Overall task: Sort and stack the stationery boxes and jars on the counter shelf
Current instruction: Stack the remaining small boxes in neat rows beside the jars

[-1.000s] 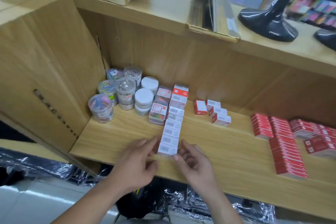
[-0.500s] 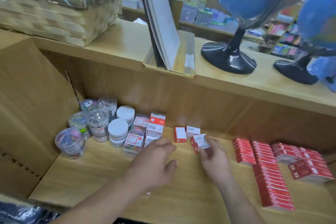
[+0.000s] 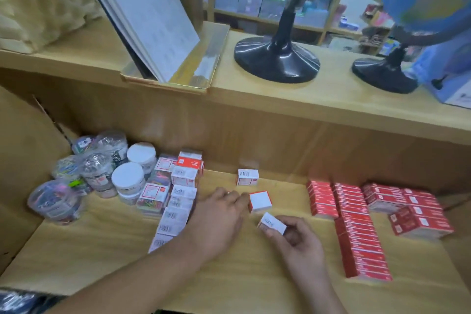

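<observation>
On the wooden counter shelf [image 3: 254, 270], my right hand [image 3: 298, 242] pinches a small white barcoded box [image 3: 271, 223] just above the surface. My left hand [image 3: 219, 219] lies knuckles up, its fingertips against the left side of a red-and-white box [image 3: 260, 201]. Another small white box [image 3: 247, 177] stands alone near the back wall. A row of white barcoded boxes [image 3: 175, 211] runs toward the front edge, partly hidden by my left forearm. Clear jars [image 3: 54, 201] and white-lidded jars [image 3: 127, 178] cluster at the left.
Flat red boxes [image 3: 356, 232] lie in rows on the right of the shelf, with a looser pile [image 3: 420, 219] beyond. On the counter top above stand a tilted book in a tray [image 3: 204, 69], globe stands [image 3: 276, 58] and a woven basket [image 3: 38, 7].
My hands left the front end of the white box row and moved to the loose boxes in the middle. The right hand picked one up; the left reached another. The camera tilted up.
</observation>
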Motion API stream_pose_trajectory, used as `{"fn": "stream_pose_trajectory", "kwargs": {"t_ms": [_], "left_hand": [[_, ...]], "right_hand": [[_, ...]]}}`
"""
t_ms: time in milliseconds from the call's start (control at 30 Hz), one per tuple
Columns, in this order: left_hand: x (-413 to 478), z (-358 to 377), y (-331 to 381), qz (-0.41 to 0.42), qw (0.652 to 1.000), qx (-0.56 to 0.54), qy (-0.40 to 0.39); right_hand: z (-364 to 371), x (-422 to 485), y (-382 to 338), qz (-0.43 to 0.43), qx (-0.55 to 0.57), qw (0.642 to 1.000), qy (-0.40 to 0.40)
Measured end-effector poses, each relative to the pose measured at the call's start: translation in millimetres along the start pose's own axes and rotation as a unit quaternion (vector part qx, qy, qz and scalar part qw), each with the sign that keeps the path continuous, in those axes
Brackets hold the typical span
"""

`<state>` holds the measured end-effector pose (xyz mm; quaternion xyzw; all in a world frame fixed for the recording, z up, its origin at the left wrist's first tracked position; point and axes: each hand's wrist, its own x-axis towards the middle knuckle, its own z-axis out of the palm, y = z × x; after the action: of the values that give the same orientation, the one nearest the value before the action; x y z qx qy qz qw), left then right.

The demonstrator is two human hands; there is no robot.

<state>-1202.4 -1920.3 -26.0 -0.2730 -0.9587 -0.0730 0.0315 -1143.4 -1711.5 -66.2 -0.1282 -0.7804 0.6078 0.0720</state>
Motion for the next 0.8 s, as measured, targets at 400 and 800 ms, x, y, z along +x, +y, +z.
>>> {"fn": "stream_pose_trajectory", "kwargs": {"t_ms": [400, 800], "left_hand": [[-23.2, -12.1, 11.6, -0.139, 0.970, -0.191, -0.059], [-105.4, -53.5, -49.8, -0.244, 0.844, -0.471, 0.074]], "right_hand": [[-12.4, 1.8, -9.9, 0.049, 0.056, 0.994, -0.075], [44.8, -15.0, -81.8, 0.056, 0.154, 0.979, -0.121]]}}
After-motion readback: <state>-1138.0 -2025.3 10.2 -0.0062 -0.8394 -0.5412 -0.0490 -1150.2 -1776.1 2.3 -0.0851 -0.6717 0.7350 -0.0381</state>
